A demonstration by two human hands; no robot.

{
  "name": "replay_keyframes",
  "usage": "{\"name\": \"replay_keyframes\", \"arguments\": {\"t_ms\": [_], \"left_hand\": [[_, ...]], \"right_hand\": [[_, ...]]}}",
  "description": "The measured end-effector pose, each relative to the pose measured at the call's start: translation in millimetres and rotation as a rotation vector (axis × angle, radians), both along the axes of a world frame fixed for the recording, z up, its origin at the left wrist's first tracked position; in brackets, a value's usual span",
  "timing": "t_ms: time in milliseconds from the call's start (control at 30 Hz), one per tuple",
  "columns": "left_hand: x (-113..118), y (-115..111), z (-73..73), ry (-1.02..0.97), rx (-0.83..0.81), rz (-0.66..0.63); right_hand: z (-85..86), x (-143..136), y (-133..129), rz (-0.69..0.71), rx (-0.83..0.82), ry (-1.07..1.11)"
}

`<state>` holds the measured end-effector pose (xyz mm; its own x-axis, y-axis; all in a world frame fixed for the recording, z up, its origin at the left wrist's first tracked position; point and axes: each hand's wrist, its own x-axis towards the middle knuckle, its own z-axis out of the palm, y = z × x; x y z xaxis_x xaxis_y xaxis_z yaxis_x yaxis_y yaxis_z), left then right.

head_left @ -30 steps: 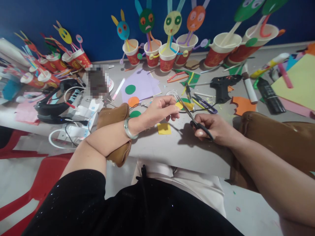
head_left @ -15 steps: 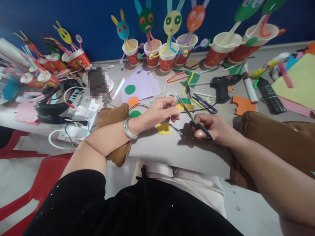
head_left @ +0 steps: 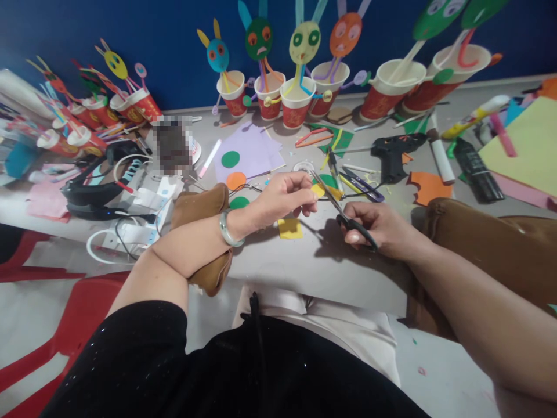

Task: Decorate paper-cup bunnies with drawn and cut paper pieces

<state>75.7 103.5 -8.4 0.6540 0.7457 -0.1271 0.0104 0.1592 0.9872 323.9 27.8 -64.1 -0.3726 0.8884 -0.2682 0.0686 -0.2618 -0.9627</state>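
My left hand [head_left: 290, 200] pinches a small yellow paper piece [head_left: 317, 190] between thumb and fingers, above the table. Black-handled scissors [head_left: 354, 225] are in my right hand [head_left: 374, 228], their blades pointing up and left beside the yellow piece. Whether the blades touch the paper is hard to tell. A yellow paper square [head_left: 290, 228] lies on the table just below my left hand. Green circles [head_left: 239, 202] and an orange circle [head_left: 236, 180] lie to the left of it.
Red paper cups [head_left: 296, 107] with paper figures line the back. A black glue gun [head_left: 391, 152], an orange scrap [head_left: 430, 187] and a black marker [head_left: 478, 169] lie right. Brown cushions [head_left: 491, 249] flank my forearms. A power strip [head_left: 139, 229] sits left.
The yellow piece at my left fingertips looks smaller, and a green patch and a separate yellow strip now show behind the blades. Both hands have hardly moved.
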Motion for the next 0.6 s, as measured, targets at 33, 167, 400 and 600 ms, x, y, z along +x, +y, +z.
{"name": "replay_keyframes", "arguments": {"t_ms": [33, 167, 400, 600], "left_hand": [[0, 0, 0.1, 0.002, -0.001, 0.002], [0, 0, -0.3, -0.017, 0.002, 0.006], [1, 0, -0.1, -0.019, 0.002, 0.024], [1, -1, 0.5, -0.021, -0.005, 0.034]], "right_hand": [[0.8, 0, 0, -0.003, 0.0, 0.005], [3.7, -1, -1, -0.007, -0.007, 0.022], [7.1, -3, -1, -0.005, -0.01, 0.029], [22.6, -7, -2, -0.004, -0.016, -0.008]]}}
